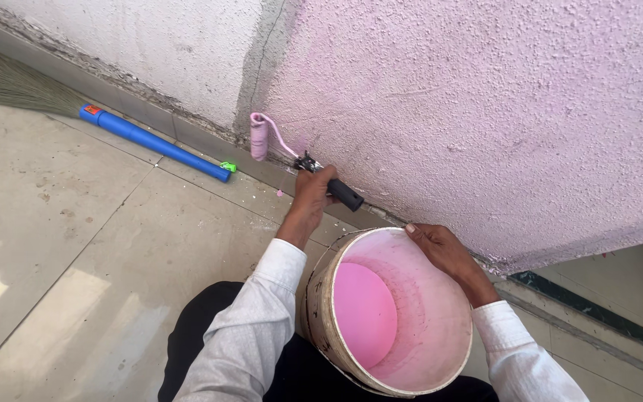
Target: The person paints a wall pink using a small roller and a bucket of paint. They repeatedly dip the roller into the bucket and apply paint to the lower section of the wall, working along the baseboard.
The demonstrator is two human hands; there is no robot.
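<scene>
Gripping the black handle of a small paint roller [292, 152], the left hand [312, 195] sits just above the middle of the frame, its fingers clenched round the grip so that the handle's end juts out to the lower right. The roller's pink-soaked sleeve stands upright at the end of a thin bent wire arm, up and to the left of the hand, pressed close to the foot of the rough-textured pink-painted wall [485, 112] that fills the upper right of the frame. To the left of that pink area the wall surface is a paler, whitish plaster [150, 37].

The right hand [444, 249] lies right of centre, its fingers hooked over the upper rim of a round white plastic bucket [433, 372], grasping the edge. The bucket is tilted toward the camera in the lower middle of the frame, its inside smeared pink, with a pool of pink paint [365, 313] lying at its bottom. Both arms wear white long sleeves, and dark trousers show at the lower edge.

In the upper left a broom [150, 141] with a blue plastic handle and grey-green bristles lies on the beige tiled floor [61, 246], along the wall's base. A small green object [228, 167] rests just beside the handle's tip.
</scene>
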